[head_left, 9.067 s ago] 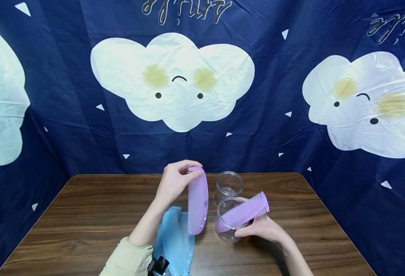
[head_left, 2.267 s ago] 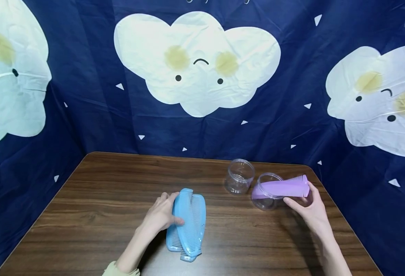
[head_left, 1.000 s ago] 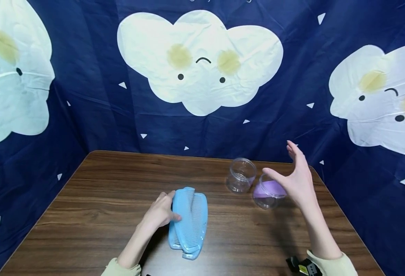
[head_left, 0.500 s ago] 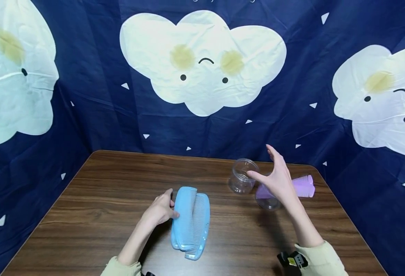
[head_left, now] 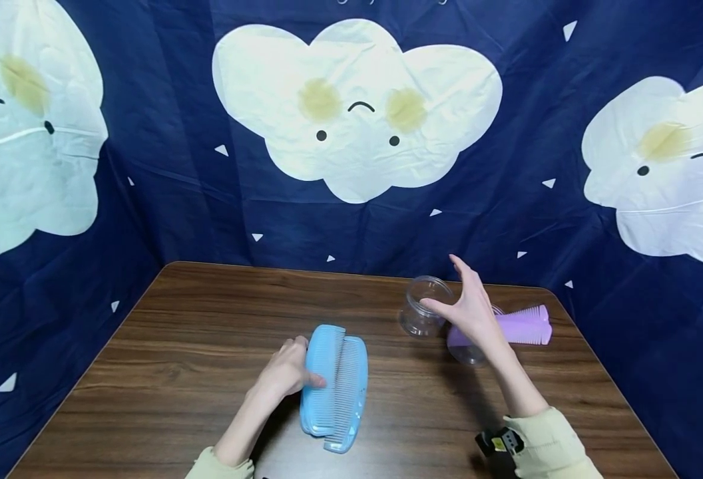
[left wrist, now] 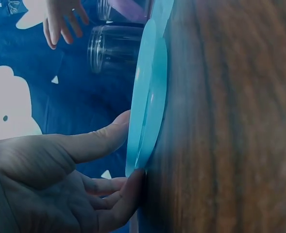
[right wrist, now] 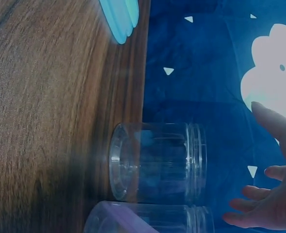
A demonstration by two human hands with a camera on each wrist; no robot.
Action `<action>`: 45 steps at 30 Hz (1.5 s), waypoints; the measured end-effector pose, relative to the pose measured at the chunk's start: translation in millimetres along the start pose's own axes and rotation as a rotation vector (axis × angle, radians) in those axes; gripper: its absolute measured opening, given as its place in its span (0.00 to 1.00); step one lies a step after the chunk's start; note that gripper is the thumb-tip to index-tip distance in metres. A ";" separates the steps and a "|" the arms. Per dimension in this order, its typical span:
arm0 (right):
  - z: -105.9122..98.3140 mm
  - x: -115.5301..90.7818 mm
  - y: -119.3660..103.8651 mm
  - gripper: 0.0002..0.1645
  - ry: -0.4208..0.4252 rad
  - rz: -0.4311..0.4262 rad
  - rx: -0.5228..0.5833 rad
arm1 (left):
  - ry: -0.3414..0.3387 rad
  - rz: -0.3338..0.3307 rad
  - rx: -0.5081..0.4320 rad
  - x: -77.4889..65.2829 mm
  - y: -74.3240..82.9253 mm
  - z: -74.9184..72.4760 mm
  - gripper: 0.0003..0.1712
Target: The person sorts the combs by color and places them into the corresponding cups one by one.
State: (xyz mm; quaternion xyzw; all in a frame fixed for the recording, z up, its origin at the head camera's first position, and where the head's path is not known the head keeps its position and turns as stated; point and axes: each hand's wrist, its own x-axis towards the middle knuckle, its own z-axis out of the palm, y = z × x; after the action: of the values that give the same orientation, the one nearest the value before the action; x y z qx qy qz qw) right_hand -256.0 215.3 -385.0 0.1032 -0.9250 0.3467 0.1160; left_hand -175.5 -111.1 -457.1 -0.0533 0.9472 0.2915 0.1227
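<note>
Fingers (head_left: 461, 271) on the right hand (head_left: 470, 307) are spread out and loose, not gripping anything, just hovering above the two clear jars at the far right of the worktop (head_left: 166, 372). The left hand (head_left: 285, 374) is a different story: thumb on top and fingertips tucked under the near-left edge of the blue combs (head_left: 336, 386), so it's pinching the stack. The left wrist view shows that pretty well, thumb (left wrist: 96, 141) pressed on the upper comb and a fingertip under the lower one.

Counting things up:
- blue combs: at least two, stacked and a bit offset, lying flat around the middle of the worktop, slightly to the near side. Could be a third in there, can't tell from the edges.
- clear plastic jars: two, both upright with no lids on. The empty jar (head_left: 423, 307) is on the left, and right beside it on the right is the second jar (head_left: 467, 346).
- purple comb (head_left: 522, 326): I can only make out one for sure, poking out of the second jar and leaning out to the right, teeth end sticking past the rim.

The right hand is directly over the gap between the jars, closest to the empty one, not touching either as far as I can see. Both arms have pale green sleeves (head_left: 552, 446).
</note>
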 end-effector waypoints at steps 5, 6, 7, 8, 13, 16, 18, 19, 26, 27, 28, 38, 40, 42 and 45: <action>4.8 2.0 3.8 0.66 -0.029 0.009 -0.006 | -0.016 -0.017 -0.017 0.4 0.5 -0.8 0.52; 5.7 2.3 4.4 0.66 -0.035 0.013 -0.006 | -0.019 -0.017 -0.022 0.5 0.6 -1.0 0.52; 6.5 2.6 5.1 0.66 -0.041 0.017 -0.006 | -0.022 -0.018 -0.025 0.7 0.2 -0.9 0.53; 7.3 2.9 5.6 0.66 -0.046 0.021 -0.006 | -0.024 -0.017 -0.028 0.8 0.0 -1.3 0.53; 11.3 4.2 8.0 0.66 -0.066 0.028 -0.022 | -0.029 0.013 -0.048 1.5 -2.5 -3.9 0.50; 14.4 5.4 10.0 0.66 -0.076 0.023 -0.029 | -0.049 0.031 -0.133 0.9 -3.7 -6.1 0.45; 16.5 6.0 11.6 0.66 -0.083 0.022 -0.031 | -0.066 0.047 -0.206 -0.1 -4.2 -7.3 0.39; 17.5 6.3 12.4 0.66 -0.087 0.022 -0.036 | -0.073 0.057 -0.245 -0.7 -4.3 -7.7 0.35; 22.9 9.2 14.7 0.67 -0.115 0.040 -0.091 | -0.069 0.134 -0.393 -5.4 -3.1 -10.0 0.19; 23.4 10.0 14.7 0.67 -0.119 0.040 -0.102 | -0.066 0.141 -0.411 -6.1 -2.6 -10.8 0.19; 24.0 10.7 14.9 0.67 -0.123 0.041 -0.116 | -0.063 0.149 -0.428 -6.7 -2.0 -11.9 0.19; 28.3 17.6 15.9 0.68 -0.162 0.038 -0.220 | -0.007 0.271 -0.510 -9.4 3.2 -24.3 0.22; 28.8 18.2 14.8 0.68 -0.170 0.039 -0.230 | 0.007 0.317 -0.518 -9.2 2.5 -26.7 0.22; 29.7 19.2 14.2 0.67 -0.178 0.044 -0.239 | 0.023 0.360 -0.524 -9.5 2.0 -29.0 0.22; 31.5 20.2 14.0 0.66 -0.183 0.050 -0.255 | 0.047 0.401 -0.543 -10.7 1.9 -31.5 0.22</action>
State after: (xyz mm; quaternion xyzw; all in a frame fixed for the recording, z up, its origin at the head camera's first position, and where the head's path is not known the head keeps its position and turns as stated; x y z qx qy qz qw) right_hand -283.5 202.4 -410.9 0.0958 -0.9705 0.2183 0.0349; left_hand -171.9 -127.1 -428.1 0.0965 0.8292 0.5502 0.0224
